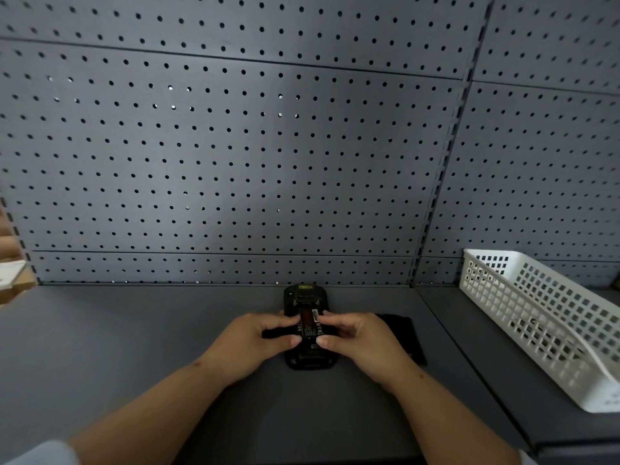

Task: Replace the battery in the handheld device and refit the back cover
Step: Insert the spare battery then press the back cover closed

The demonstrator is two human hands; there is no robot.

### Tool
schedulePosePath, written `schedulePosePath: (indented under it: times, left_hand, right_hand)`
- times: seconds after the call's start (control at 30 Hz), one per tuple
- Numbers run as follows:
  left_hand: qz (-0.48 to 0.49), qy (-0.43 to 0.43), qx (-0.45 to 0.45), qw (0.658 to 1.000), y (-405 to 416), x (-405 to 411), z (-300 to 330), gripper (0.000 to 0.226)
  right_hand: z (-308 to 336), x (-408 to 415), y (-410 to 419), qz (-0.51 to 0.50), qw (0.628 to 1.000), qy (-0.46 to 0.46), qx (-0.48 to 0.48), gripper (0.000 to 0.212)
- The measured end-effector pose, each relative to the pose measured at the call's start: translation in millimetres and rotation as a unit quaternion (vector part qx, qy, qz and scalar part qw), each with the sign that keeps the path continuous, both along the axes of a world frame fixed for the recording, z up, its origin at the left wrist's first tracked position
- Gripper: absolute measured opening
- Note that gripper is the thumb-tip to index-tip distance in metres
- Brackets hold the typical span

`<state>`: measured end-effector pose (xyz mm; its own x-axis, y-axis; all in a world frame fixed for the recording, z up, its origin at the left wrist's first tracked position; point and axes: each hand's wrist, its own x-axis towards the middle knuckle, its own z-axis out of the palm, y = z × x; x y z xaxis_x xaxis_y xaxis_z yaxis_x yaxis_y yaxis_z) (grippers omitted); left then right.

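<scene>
Two hands, left hand (250, 344) and right hand (360, 342), pinch the battery (309, 325) over the handheld device (307, 297) on the desk (134, 347); back cover (407, 337) lies right of the device.

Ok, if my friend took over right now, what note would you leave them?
Left hand and right hand: both grip the battery from its sides, over the open back of the handheld device.
The device lies face down on the shelf. The flat black piece on its right is probably the back cover.
Done: cover off.
Left: seat the battery, refit the cover.
</scene>
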<state>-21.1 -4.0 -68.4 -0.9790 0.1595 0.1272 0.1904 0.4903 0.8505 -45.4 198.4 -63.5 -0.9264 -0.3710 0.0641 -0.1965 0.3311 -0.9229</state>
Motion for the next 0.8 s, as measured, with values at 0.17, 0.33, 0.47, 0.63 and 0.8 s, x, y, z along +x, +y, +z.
schedulePosePath:
  times: [0.17,0.33,0.47,0.63,0.8]
  left_hand:
    - [-0.001,0.001,0.023,1.000,0.4,0.2,-0.6,0.032]
    - [-0.018,0.001,0.050,0.999,3.1,0.9,0.5,0.030]
    - [-0.043,0.011,0.033,0.998,3.0,-0.7,-0.2,0.024]
    - [-0.048,0.024,-0.014,0.998,3.4,-1.1,-0.3,0.028]
    - [-0.067,0.014,-0.011,0.998,2.3,3.7,0.2,0.034]
  right_hand:
    - [0.6,-0.4,0.4,0.002,1.000,-0.012,-0.001,0.041]
    - [2.0,0.4,-0.2,0.002,0.999,0.016,0.037,0.035]
    - [1.9,0.3,0.0,0.008,0.993,0.061,0.105,0.030]
    - [4.2,2.3,-2.0,0.001,0.990,0.076,0.119,0.031]
    - [7.2,6.4,-2.4,0.005,0.991,0.076,0.108,0.035]
